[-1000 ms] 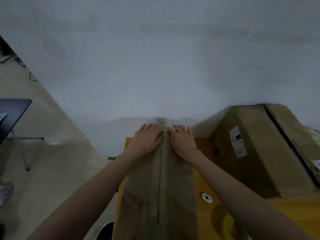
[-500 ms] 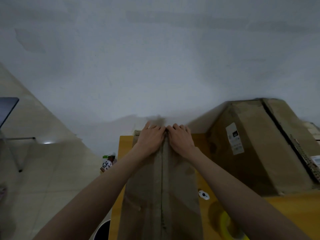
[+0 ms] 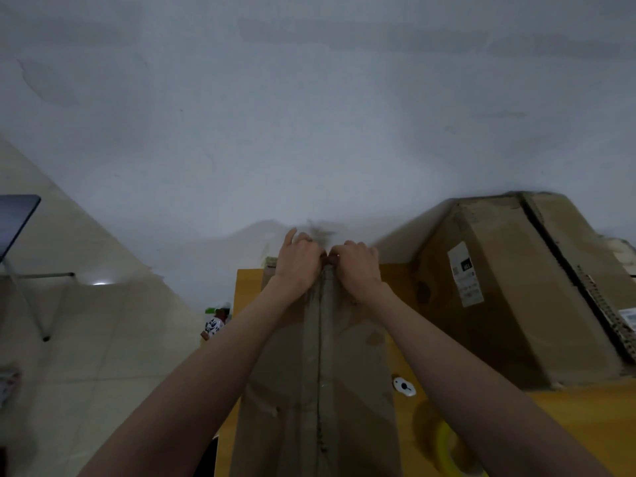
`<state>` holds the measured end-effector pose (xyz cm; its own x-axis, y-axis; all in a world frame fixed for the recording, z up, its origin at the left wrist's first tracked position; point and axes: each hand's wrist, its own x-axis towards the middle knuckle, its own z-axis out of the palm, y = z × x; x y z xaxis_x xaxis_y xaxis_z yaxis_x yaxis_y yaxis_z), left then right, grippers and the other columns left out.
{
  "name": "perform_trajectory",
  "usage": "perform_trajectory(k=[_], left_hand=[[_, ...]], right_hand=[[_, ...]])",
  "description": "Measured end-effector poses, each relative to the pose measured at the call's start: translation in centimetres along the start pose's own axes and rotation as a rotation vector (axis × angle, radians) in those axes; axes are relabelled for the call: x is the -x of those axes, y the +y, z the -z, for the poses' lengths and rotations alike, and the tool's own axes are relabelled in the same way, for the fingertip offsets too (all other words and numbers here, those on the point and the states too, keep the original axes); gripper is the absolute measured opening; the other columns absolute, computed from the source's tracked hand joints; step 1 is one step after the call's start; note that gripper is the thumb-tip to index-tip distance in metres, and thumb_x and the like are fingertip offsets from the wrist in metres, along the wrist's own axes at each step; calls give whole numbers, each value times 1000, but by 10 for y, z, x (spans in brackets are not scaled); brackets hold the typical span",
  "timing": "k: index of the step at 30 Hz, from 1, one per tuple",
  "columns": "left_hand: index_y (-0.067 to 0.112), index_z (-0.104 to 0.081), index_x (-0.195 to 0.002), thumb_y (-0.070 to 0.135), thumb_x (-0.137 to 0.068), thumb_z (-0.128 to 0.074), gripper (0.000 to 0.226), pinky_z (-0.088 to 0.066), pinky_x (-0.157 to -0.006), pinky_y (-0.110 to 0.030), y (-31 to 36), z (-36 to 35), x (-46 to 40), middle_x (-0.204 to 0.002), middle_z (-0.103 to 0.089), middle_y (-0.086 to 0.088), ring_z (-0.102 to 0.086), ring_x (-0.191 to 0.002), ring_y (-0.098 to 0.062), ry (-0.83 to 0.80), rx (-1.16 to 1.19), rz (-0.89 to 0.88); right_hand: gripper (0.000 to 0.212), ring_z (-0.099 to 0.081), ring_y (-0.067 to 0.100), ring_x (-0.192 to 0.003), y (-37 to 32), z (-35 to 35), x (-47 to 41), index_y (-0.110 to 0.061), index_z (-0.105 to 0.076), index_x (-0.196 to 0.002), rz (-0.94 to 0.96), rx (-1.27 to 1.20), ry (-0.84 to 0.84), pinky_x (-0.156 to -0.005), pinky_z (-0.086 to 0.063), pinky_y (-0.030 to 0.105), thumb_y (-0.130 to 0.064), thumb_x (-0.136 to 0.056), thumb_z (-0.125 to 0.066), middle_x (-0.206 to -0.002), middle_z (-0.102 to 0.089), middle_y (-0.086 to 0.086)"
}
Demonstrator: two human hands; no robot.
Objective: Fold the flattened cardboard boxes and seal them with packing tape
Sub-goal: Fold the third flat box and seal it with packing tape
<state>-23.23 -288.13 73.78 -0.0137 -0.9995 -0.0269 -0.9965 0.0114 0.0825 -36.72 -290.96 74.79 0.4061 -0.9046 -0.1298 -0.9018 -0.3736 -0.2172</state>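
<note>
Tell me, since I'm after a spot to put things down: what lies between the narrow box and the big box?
In the head view, bare yellow table separates the narrow box from the big box; a small white disc lies nearer.

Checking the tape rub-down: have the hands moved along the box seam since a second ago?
Yes. Both hands slid away to the box's far edge, fingers now curled over it.

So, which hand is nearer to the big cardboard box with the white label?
Right. The right hand presses the far end of the folded box, beside the big labelled box; the left hand lies across the seam, farther away.
</note>
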Motion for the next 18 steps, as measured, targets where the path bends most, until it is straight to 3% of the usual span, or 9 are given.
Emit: perform_trajectory(k=[5,9,12,15,18], left_hand=[[24,-57,-128,24,-103,-29,38,-11,-122,-44,-23,-13,29,-129,-61,-1,-44,-134,-22,5,-76,-70],[24,-56,-131,22,-105,-31,37,-8,-122,-45,-54,-12,37,-133,-58,-1,-41,-136,-22,49,-81,-49],[24,-62,-124,27,-106,-34,33,-9,-122,-43,-73,-7,40,-134,-58,0,-41,-136,-20,73,-85,-48],[27,-67,-117,32,-106,-36,34,-11,-120,-41,-84,-4,40,-130,-60,5,-43,-134,-17,99,-69,-46],[27,-70,-114,37,-106,-38,34,-11,-120,-39,-86,-5,40,-125,-64,8,-44,-134,-14,107,60,18]], right_hand=[[34,-51,29,-116,22,-5,14,-34,-61,-121,31,18,18,-111,-22,56,-31,-107,-30,-112,-61,0],[36,-51,27,-115,42,-5,17,-32,-63,-118,28,-29,78,-113,-18,54,-28,-107,-29,-108,-60,0],[34,-50,24,-113,58,-5,18,-29,-68,-115,24,-117,114,-110,-28,49,-27,-106,-35,-108,-61,0],[28,-56,20,-101,65,-4,18,-21,-75,-106,8,-319,177,-91,-44,39,-26,-103,-48,-101,-68,2],[22,-64,15,-91,71,-3,17,-14,-78,-104,-41,-468,219,-85,-50,30,-22,-100,-58,-97,-75,1]])
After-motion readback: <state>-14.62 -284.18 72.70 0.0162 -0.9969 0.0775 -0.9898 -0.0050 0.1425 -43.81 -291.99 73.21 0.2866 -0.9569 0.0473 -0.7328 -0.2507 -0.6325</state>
